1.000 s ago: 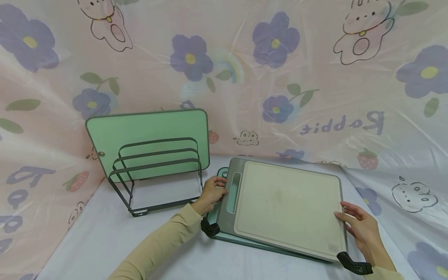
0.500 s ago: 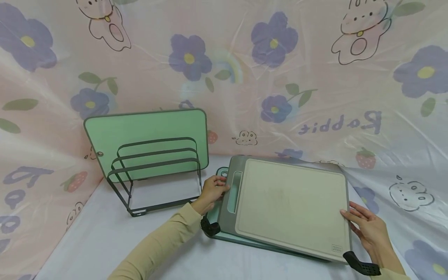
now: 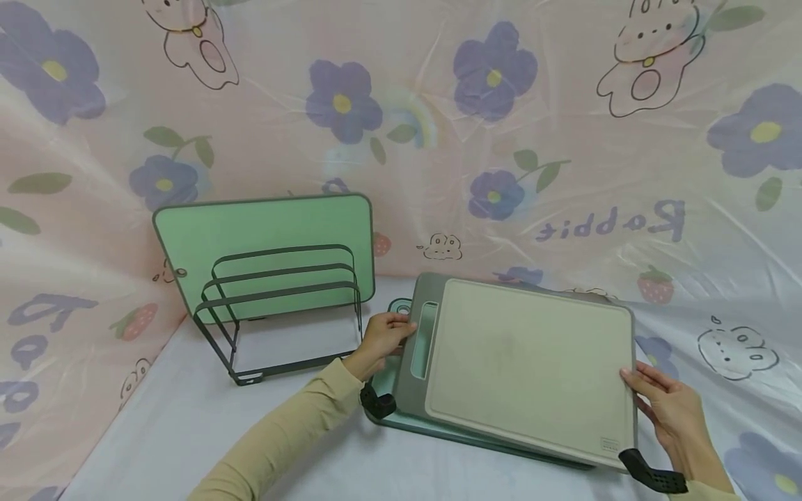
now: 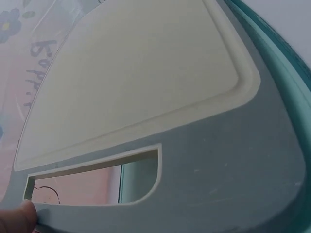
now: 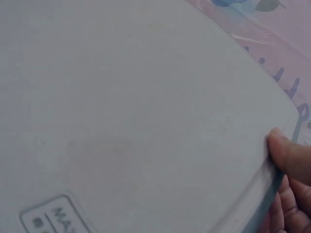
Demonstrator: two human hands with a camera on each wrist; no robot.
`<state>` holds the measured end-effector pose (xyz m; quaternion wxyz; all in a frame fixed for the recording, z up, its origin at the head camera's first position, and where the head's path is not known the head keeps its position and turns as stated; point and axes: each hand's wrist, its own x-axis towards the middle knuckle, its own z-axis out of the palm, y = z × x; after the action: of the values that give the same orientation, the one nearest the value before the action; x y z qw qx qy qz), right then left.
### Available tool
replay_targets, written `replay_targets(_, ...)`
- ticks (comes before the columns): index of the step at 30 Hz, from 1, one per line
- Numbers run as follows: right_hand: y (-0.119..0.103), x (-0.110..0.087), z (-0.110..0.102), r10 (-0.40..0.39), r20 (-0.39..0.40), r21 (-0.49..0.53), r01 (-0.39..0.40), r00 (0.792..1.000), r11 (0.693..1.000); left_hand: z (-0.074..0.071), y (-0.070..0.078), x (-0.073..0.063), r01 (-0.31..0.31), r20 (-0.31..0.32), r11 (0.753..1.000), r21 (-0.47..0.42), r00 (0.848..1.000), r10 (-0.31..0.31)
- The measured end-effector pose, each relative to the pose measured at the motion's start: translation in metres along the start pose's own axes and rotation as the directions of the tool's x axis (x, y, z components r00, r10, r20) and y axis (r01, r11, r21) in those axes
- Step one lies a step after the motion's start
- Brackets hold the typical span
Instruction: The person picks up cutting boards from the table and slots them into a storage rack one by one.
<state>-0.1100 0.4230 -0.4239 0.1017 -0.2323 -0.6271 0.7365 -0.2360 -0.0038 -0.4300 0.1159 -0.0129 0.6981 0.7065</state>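
A grey-edged cream cutting board [image 3: 532, 369] with a long handle slot lies slightly raised over a green cutting board [image 3: 387, 379], which shows along its left and front edges. My left hand [image 3: 382, 341] grips the grey left edge beside the slot; in the left wrist view its thumb [image 4: 18, 219] sits at one end of the slot. At the opposite edge my right hand [image 3: 673, 414] pinches the board, thumb on top and fingers below. The right wrist view shows that thumb [image 5: 286, 150] on the cream face, above the curled fingers.
A black wire rack [image 3: 282, 365] stands on the white-covered table [image 3: 313, 445] to the left. Another green board [image 3: 263, 233] leans upright at its back. Behind everything hangs a printed curtain [image 3: 413, 174] with flowers and rabbits.
The cream board has shifted a little right and its far and right edges have risen. Both hands have moved with it, the right one farther.
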Motion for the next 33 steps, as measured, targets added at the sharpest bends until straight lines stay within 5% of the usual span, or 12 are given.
replay_targets(20, -0.023, -0.005, 0.002, -0.143, -0.017, 0.03, 0.143, 0.99, 0.989, 0.0, 0.023, -0.002, -0.061, 0.016, 0.998, -0.021, 0.998, 0.061)
replay_targets(33, -0.036, -0.009, 0.008, -0.158, -0.088, 0.035, 0.162, 0.983, 0.986, 0.001, 0.039, -0.003, -0.081, 0.015, 0.996, -0.022, 0.997, 0.082)
